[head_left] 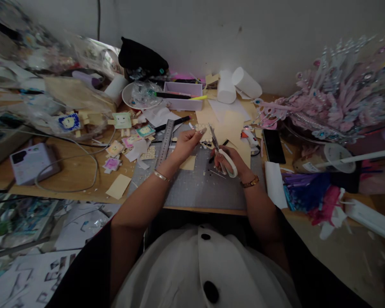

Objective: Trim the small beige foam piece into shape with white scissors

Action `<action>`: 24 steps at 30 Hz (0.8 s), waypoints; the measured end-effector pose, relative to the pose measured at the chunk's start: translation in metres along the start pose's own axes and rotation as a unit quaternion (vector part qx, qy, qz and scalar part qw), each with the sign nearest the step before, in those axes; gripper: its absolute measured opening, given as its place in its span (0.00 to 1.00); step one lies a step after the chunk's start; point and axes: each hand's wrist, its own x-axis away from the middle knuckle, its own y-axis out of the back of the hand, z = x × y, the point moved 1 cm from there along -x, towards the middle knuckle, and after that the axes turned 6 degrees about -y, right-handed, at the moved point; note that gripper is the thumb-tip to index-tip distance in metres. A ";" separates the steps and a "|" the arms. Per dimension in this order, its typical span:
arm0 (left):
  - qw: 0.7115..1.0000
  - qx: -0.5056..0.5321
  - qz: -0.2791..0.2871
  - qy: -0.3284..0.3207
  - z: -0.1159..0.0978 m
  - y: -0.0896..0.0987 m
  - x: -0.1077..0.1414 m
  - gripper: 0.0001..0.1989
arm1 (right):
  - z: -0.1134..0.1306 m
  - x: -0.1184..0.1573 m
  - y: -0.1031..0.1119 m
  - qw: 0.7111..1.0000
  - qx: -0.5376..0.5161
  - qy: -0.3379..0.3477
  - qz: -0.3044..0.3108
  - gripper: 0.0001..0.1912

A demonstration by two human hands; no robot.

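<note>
My right hand (pixel 232 159) grips a pair of scissors (pixel 229 163) by the white handles, the metal blades pointing up and away, slightly parted. To its left, my left hand (pixel 188 143) is closed in a pinch near the blade tips; what the fingertips hold is too small to make out. Just behind the fingertips lies a pale sheet with rows of round dots (pixel 207 136). Both hands are over a grey cutting mat (pixel 199 188) scattered with tiny scraps. A metal ruler (pixel 164 143) lies left of my left hand, and a cream card piece (pixel 188 163) sits below it.
Small decorated squares with drawn faces (pixel 122 120) crowd the left. A lilac box (pixel 183 102) with pens stands at the back. On the right are a glue gun (pixel 250 137), a dark phone (pixel 273 146), a lidded cup (pixel 324 158) and pink, jewelled ornaments (pixel 336 94).
</note>
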 end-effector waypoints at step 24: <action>0.998 0.031 -0.036 0.052 0.008 0.004 -0.004 0.32 | -0.006 -0.002 0.000 1.000 0.015 -0.024 0.004 0.30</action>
